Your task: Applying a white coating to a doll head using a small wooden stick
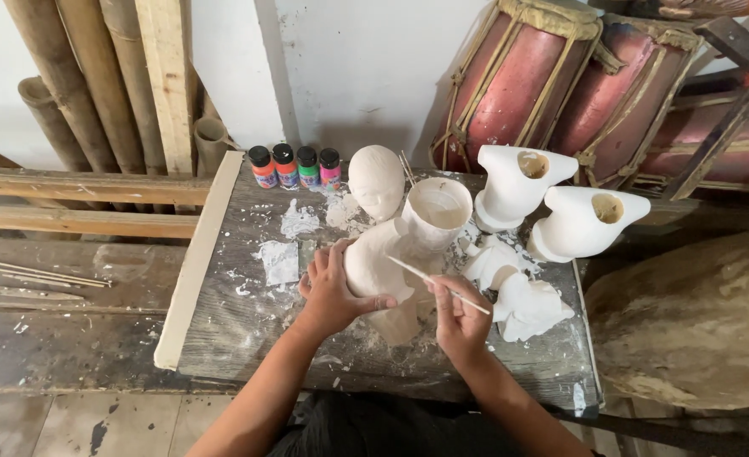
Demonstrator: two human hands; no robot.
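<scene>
My left hand (334,290) grips a pale, unpainted sculpted figure (378,267) lying on the grey wooden board (247,313). My right hand (459,315) holds a thin stick-like tool (438,284) whose tip touches the figure's side. A white cup of pale paste (438,211) stands just behind the figure. A pale sculpted head (377,180) rests further back.
Several small paint bottles (296,166) with coloured contents line the board's back edge. Two white hollow moulded pieces (518,182) (586,222) and a crumpled white lump (531,309) sit to the right. Red drums (552,85) lean against the wall. Bamboo poles (78,76) stand left, thin sticks (36,275) on the bench.
</scene>
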